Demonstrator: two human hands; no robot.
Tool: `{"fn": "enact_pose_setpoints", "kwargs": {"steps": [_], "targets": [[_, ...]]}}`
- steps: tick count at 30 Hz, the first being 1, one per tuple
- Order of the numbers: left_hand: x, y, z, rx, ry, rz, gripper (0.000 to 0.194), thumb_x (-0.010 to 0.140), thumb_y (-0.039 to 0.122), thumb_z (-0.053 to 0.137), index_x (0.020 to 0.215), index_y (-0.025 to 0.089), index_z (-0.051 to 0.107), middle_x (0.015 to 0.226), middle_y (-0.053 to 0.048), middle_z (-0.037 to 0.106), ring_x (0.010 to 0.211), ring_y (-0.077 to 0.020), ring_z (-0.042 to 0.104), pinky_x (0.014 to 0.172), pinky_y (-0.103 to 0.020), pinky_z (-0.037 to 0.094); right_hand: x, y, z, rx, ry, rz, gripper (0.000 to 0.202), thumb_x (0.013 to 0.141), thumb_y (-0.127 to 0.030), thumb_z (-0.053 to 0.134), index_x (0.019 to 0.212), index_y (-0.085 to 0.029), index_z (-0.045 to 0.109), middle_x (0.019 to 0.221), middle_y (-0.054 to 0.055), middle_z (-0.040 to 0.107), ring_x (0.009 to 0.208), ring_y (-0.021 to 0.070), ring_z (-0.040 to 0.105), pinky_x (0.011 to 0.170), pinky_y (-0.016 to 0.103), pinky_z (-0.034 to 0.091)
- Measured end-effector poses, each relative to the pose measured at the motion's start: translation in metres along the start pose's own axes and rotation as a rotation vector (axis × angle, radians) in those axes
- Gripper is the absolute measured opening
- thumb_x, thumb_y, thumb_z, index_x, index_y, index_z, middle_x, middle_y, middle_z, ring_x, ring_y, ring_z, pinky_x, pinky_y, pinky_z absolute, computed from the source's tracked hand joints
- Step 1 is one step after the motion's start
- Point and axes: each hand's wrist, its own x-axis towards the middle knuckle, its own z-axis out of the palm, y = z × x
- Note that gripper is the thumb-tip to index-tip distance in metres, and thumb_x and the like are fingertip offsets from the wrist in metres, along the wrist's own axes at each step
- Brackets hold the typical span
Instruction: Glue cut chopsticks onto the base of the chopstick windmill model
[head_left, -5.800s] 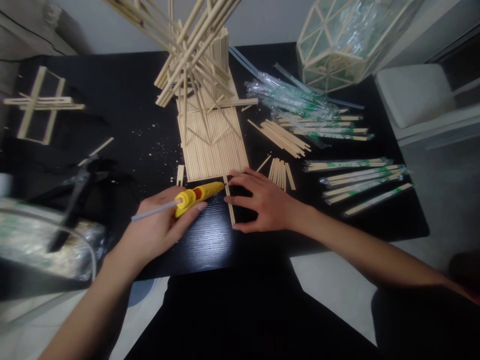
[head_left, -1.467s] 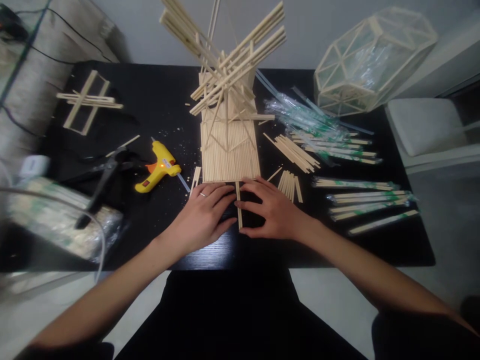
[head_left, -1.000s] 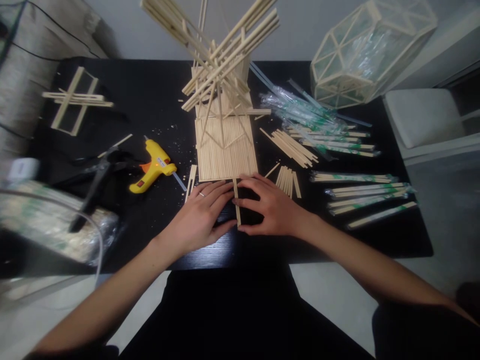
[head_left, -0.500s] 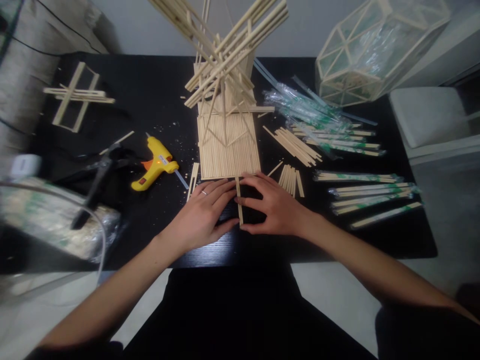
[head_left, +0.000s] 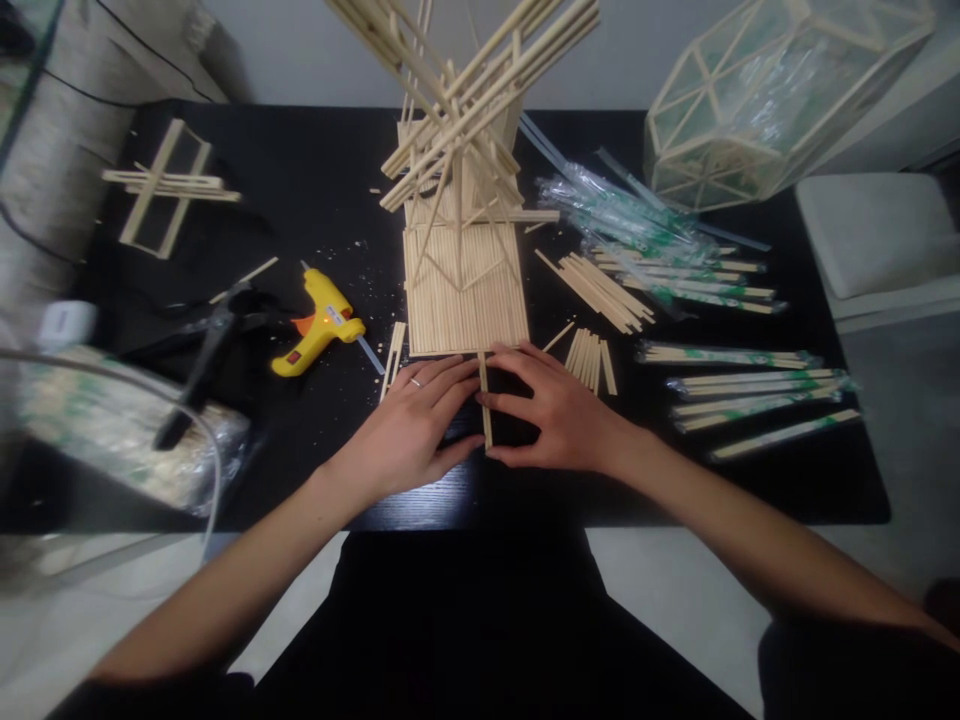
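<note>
A short narrow piece of wooden sticks (head_left: pixel 486 405) lies between my hands, its far end at the front edge of a stick-built model (head_left: pixel 469 310) with crossed blades on top. My left hand (head_left: pixel 420 425) grips the piece from the left with thumb and fingertips; a ring shows on one finger. From the right, my right hand (head_left: pixel 551 410) presses its fingertips and thumb against the same piece. Just left of the model rests a yellow glue gun (head_left: pixel 322 320) with a glue stick in its back.
Loose sticks (head_left: pixel 604 290) and plastic-wrapped stick packs (head_left: pixel 757 385) lie to the right. A wooden frame (head_left: pixel 161 190) is at the back left, a black clamp-like tool (head_left: pixel 206 360) and bagged sticks (head_left: pixel 127 430) at the left. A polyhedral lantern (head_left: pixel 750 110) stands back right.
The whole view has shifted slightly, so everything appears a little farther right. Both hands keep the same hold on the narrow stick piece.
</note>
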Motion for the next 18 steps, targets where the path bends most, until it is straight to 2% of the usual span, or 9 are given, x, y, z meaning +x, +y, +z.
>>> {"fn": "enact_pose_setpoints", "kwargs": {"steps": [9,18], "targets": [[-0.0004,-0.0010,0.0004,0.001,0.004,0.007,0.051,0.099,0.037,0.066,0.144,0.015,0.056,0.154,-0.017,0.058,0.148,-0.0340,0.049,0.119,-0.056,0.043,0.0000,0.0001,0.0000,0.016,-0.019,0.017,0.045,0.091,-0.047,0.076,0.128,-0.022,0.072,0.152,0.016,0.056,0.151,0.0367,0.047,0.125,0.065,0.037],[-0.0004,-0.0008,0.0008,0.004,0.001,0.001,0.052,0.099,0.037,0.067,0.144,0.015,0.056,0.154,-0.016,0.058,0.148,-0.0343,0.049,0.119,-0.056,0.042,0.0005,0.0000,0.0000,0.004,0.000,-0.001,0.045,0.090,-0.047,0.077,0.124,-0.017,0.074,0.150,0.019,0.057,0.150,0.0379,0.048,0.124,0.064,0.038]]}}
